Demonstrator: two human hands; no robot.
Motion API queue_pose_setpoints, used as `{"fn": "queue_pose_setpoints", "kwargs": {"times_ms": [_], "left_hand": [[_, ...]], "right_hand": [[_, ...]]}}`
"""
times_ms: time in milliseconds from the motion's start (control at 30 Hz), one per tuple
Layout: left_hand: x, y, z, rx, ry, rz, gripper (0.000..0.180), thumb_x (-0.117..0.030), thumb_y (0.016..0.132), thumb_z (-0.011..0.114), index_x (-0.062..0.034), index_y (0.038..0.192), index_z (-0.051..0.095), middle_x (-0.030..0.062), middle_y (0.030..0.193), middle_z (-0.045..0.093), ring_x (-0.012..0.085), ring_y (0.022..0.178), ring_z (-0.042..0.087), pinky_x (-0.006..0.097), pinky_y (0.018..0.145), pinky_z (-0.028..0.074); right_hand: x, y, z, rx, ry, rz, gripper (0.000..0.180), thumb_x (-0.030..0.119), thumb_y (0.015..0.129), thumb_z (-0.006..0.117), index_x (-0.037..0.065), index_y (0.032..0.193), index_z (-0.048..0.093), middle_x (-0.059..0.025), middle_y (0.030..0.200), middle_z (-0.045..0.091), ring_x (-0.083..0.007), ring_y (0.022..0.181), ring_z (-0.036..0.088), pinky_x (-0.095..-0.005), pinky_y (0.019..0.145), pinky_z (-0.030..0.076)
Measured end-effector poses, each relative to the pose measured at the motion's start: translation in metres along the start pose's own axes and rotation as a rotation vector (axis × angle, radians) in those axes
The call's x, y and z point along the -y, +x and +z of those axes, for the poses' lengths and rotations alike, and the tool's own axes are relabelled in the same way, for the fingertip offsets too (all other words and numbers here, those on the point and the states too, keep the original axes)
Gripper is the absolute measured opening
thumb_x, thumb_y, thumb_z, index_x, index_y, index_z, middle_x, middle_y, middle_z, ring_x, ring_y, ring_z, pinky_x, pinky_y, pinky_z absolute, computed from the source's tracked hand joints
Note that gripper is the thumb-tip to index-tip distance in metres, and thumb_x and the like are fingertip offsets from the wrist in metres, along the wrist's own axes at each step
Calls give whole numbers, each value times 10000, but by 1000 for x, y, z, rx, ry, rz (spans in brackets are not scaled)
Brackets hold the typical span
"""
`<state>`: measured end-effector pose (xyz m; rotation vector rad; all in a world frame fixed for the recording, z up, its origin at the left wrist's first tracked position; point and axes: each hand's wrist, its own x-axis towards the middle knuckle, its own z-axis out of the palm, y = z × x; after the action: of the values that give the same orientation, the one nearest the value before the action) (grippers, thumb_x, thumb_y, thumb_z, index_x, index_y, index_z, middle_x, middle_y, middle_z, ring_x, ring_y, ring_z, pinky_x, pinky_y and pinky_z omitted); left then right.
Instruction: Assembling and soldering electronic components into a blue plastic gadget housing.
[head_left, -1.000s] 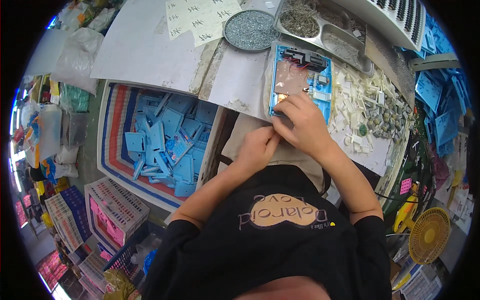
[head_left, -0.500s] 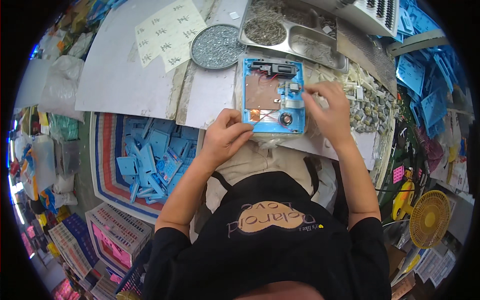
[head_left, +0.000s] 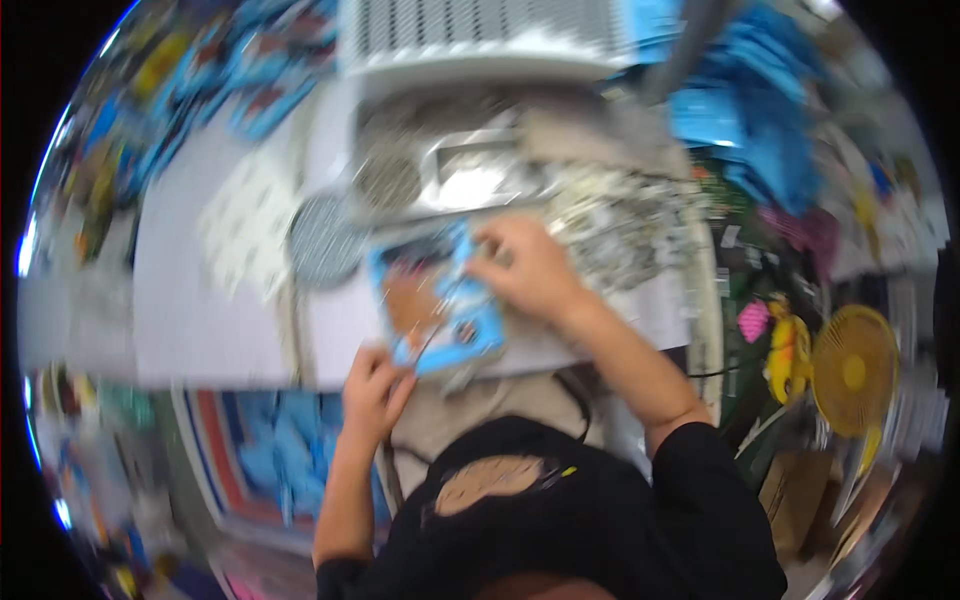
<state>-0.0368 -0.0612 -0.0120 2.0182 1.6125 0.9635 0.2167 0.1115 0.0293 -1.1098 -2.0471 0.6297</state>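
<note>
An open blue plastic casing point(head_left: 478, 342) lies near the table's front edge, its inside facing up and slightly turned. In it are a brown board point(head_left: 412, 305), a dark part along the far end, thin wires and a small round part point(head_left: 465, 331). My left hand point(head_left: 372, 388) grips the near left corner between thumb and fingers. At the far right edge is my right hand point(head_left: 530, 265), its fingers bent and drawn together over the casing. Motion blur hides what, if anything, they pinch.
Beyond the casing stand a round dish of small metal pieces point(head_left: 328, 240) and a metal compartment tray point(head_left: 430, 207). Loose small parts point(head_left: 625, 225) are heaped to the right. A printed sheet point(head_left: 245, 225) lies left; a striped bin point(head_left: 215, 440) of blue pieces stands below. A yellow fan point(head_left: 853, 370) is at right.
The whole view has shifted and blurred, so the table sits lower and more of its far side shows. The casing looks more tilted. Both hands stay at it; the right fingers are more bent.
</note>
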Motion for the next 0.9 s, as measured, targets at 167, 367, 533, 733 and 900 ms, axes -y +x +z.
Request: {"fn": "queue_pose_setpoints", "kwargs": {"times_ms": [167,367,533,733,900], "left_hand": [[-4,5,-11,61,-104,-75,257,-31,694,813,-43,934,721,106,922,508,227,774,541,321,651,455],[-7,13,-17,159,-133,-76,267,-30,682,827,-45,930,730,89,910,473,203,741,518,307,627,435],[-14,8,-29,174,-55,-142,248,-41,685,825,-49,910,720,80,919,475,167,747,524,279,606,460],[-25,16,-20,166,-106,-229,249,-37,685,825,-44,910,721,81,919,476,177,760,535,276,624,486],[-24,17,-21,194,-83,-237,276,-44,667,833,-54,925,734,90,909,486,208,758,538,317,640,477]], "right_hand": [[-26,49,-170,-439,69,69,136,115,865,741,20,959,714,-58,842,707,-133,767,654,-303,710,517],[-156,160,-387,-1028,-732,22,241,153,812,631,95,1020,738,-126,973,732,-300,929,689,-378,835,543],[-162,259,-423,-675,-1313,73,515,387,792,692,162,1254,664,-132,1209,689,-352,1122,643,-439,969,507],[-220,305,-534,-708,-855,356,451,443,902,645,121,1211,707,-143,1204,706,-339,1081,682,-453,954,524],[-210,291,-554,-1168,84,61,325,264,864,689,29,1089,703,-149,949,716,-302,861,688,-400,749,543]]}}
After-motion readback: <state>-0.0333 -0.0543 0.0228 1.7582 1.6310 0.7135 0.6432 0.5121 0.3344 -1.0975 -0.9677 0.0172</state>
